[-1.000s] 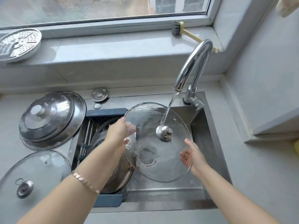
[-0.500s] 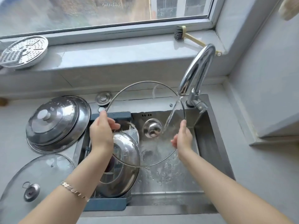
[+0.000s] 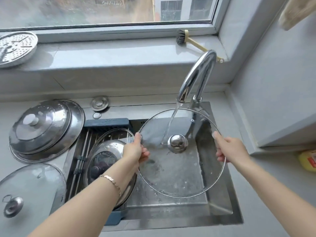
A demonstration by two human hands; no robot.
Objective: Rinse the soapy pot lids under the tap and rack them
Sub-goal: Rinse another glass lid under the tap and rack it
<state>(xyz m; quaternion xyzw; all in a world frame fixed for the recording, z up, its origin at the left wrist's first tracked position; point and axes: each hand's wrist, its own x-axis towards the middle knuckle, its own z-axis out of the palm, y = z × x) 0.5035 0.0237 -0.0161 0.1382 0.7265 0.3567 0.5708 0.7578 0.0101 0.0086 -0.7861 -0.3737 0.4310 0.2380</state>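
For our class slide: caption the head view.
Left hand and right hand hold a glass lid under the running tap.

The glass lid (image 3: 179, 171) fills the sink (image 3: 220, 207). The tap (image 3: 196, 79) hangs just over it. Lids (image 3: 109, 151) crowd the rack (image 3: 106, 121).

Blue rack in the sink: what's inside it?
A steel lid leans in the blue rack, with a glass lid behind it. The left forearm covers the rack's front, so anything there is hidden.
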